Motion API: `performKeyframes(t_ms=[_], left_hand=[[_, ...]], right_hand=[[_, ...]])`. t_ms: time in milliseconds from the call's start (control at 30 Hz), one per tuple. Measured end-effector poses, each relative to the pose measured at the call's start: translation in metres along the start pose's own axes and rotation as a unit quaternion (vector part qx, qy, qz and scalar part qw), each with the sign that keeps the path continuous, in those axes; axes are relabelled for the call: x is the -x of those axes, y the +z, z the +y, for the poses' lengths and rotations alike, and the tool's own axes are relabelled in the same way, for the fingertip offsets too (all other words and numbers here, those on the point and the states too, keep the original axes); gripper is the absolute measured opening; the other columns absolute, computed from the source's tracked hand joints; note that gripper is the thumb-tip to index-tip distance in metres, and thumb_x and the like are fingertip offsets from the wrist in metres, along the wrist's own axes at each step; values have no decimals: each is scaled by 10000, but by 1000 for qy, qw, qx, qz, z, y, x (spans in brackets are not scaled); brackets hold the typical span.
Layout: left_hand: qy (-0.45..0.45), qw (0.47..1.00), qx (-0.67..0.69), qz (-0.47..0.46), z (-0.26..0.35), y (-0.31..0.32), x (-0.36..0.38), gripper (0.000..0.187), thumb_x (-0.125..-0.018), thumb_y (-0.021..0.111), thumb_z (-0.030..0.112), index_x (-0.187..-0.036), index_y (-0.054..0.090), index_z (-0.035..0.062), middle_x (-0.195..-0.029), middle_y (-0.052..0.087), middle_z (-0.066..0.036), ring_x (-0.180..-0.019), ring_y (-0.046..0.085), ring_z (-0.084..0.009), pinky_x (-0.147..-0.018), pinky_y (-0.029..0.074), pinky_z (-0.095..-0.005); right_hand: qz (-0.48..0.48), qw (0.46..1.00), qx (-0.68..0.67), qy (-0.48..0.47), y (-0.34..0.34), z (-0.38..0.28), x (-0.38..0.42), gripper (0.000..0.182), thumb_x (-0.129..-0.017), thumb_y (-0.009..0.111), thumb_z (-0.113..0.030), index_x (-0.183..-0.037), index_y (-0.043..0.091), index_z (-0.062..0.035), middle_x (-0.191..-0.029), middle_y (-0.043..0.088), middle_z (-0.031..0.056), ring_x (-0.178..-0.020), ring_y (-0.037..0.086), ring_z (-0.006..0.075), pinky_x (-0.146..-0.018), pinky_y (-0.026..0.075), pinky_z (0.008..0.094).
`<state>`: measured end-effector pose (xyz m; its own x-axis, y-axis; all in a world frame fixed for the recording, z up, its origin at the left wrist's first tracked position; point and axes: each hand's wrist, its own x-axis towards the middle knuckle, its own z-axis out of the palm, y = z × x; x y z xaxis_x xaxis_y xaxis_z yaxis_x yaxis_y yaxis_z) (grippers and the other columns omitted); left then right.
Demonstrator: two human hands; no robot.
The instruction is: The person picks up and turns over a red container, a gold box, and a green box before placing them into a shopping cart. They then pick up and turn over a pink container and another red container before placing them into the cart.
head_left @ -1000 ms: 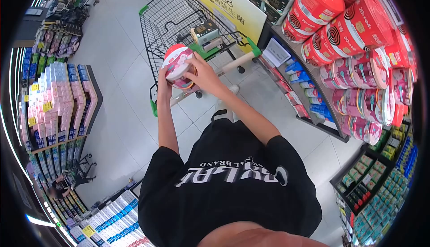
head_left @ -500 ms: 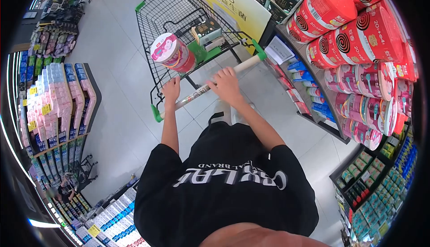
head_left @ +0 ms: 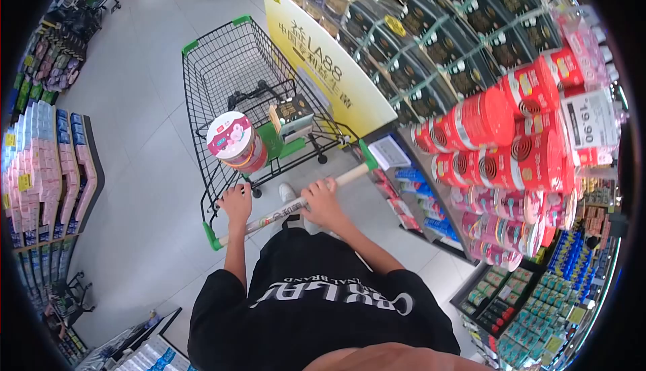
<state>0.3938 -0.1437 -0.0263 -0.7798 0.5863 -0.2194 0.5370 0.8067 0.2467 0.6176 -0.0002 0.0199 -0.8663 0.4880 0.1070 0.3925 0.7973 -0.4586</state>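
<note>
My right hand (head_left: 323, 203) is wrapped round the white handle (head_left: 346, 174) of a shopping cart (head_left: 202, 78). Farther left, my left hand (head_left: 235, 203) has its fingers curled at the near edge of the wire basket, with the wrist crossing over the handle. Just beyond it a round tub (head_left: 237, 141) with a white and pink lid stands tilted in the cart. Beside the tub lies a black box (head_left: 293, 110) with gold print, near the green seat flap (head_left: 272, 143). What lies under my palms is hidden.
On the right, a shelf holds stacked red tubs (head_left: 481, 119) and pink tubs (head_left: 498, 226). A yellow and white sign board (head_left: 323, 68) stands close along the cart's right side, before black boxes. Pink and blue packs (head_left: 47, 169) stand on the left; pale floor tiles (head_left: 134, 82) run between.
The cart and the shelves have shifted left and lower in view. More of the sign board and the black boxes shows. Both hands stay on the cart.
</note>
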Motion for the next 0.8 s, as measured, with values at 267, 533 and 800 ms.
performKeyframes(t_ms=[267, 533, 800], left_hand=[[13, 998, -2, 65, -9, -19, -86, 419, -896, 456, 437, -927, 688, 89, -929, 667, -124, -949, 567, -316, -846, 299, -517], [-22, 997, 66, 37, -18, -49, -193, 450, -901, 428, 469, -959, 681, 102, -974, 663, -122, -990, 563, -319, -877, 284, -528], [-25, 998, 46, 20, -23, -76, -302, 406, -913, 424, 432, -1070, 626, 116, -1007, 647, -145, -992, 566, -339, -861, 339, -548]], right_hand=[[14, 999, 10, -31, 13, 6, -96, 296, -632, 716, -241, -857, 569, -117, -876, 505, 61, -946, 485, 252, -921, 274, 522], [31, 994, 40, -97, 22, 19, -211, 301, -644, 701, -248, -873, 566, -109, -880, 500, 76, -935, 482, 258, -918, 284, 543], [29, 991, 34, -126, 36, 31, -324, 292, -673, 684, -234, -903, 559, -104, -875, 498, 88, -931, 476, 270, -896, 292, 541]])
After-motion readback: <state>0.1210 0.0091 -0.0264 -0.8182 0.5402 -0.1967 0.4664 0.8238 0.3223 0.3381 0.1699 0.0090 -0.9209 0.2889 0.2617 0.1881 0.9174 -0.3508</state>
